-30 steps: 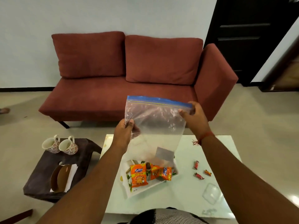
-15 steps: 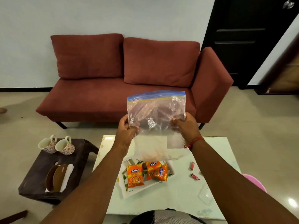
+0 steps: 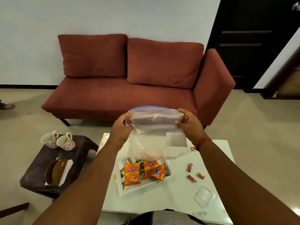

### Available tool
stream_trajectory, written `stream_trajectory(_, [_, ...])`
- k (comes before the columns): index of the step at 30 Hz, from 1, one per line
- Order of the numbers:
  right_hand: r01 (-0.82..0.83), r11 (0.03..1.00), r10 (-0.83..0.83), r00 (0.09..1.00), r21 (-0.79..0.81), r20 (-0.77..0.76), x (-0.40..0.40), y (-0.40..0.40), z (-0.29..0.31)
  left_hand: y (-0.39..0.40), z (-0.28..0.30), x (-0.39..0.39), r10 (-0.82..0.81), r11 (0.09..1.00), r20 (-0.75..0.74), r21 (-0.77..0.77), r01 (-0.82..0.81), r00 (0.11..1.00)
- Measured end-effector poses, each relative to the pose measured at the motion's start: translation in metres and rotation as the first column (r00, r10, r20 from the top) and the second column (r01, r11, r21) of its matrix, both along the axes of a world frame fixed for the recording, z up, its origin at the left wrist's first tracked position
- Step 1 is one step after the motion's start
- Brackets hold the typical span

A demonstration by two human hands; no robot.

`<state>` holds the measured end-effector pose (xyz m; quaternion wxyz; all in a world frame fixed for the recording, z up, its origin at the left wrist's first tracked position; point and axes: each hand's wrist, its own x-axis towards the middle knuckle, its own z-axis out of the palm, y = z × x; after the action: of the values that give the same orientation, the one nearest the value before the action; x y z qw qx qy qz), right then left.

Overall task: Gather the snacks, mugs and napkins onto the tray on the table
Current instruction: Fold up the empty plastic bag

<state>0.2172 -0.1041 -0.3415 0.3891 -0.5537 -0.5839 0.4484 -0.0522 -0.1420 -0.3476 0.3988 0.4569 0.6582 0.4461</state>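
White wall and a red sofa [image 3: 129, 88] form the background; a dark door [image 3: 253, 38] stands at the right. Nearer the camera, a pale glass-topped worktop [image 3: 211, 184] sits beside a low dark side table [image 3: 42, 159] on its left.

Left hand [image 3: 121, 129]: fingers curled, grip pinching the left edge of a clear zip bag [image 3: 154, 137] near its top. Right hand [image 3: 189, 123]: grip likewise pinching the bag's right edge near its top; a red thread is tied at that wrist. The bag hangs between both hands above the worktop, blue seal strip uppermost, a white label patch on its lower right face. Contents cannot be determined.

White tray [image 3: 168, 175] lies on the worktop directly below the bag, set at an angle. It carries three orange snack packets [image 3: 132, 176], lying overlapped; a small dark item among them is unclear.

Three small wrapped sweets [image 3: 192, 178] lie on the worktop right of the tray, apart from it. A clear plastic lid or container [image 3: 203, 196] lies near the worktop's front right.

Two floral mugs [image 3: 57, 142] stand touching on the far end of the side table. White napkins [image 3: 65, 171] lie at its near end beneath a brown oval dish [image 3: 55, 172].
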Motion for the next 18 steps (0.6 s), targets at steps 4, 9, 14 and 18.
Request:
stream_trajectory(4, [0.089, 0.992, -0.115, 0.933, 0.090, 0.342, 0.005, 0.005, -0.001, 0.000, 0.007, 0.004, 0.023, 0.996, -0.328, 0.094, 0.008, 0.945])
stream_trajectory(9, [-0.120, 0.953, -0.130, 0.666, 0.277, 0.734, -0.010, -0.009, 0.007, 0.006, 0.025, 0.025, -0.042, 0.972, -0.519, 0.175, 0.154, 0.853])
stream_trajectory(14, [-0.297, 0.942, 0.145, 0.782, 0.158, 0.607, -0.038, -0.012, 0.018, 0.009, 0.045, 0.049, -0.079, 0.922, -0.467, 0.301, 0.243, 0.880])
stream_trajectory(18, [0.005, 0.996, -0.027, 0.973, 0.094, 0.231, -0.043, -0.009, 0.024, 0.001, 0.045, 0.046, 0.147, 0.954, -0.145, 0.282, -0.101, 0.979])
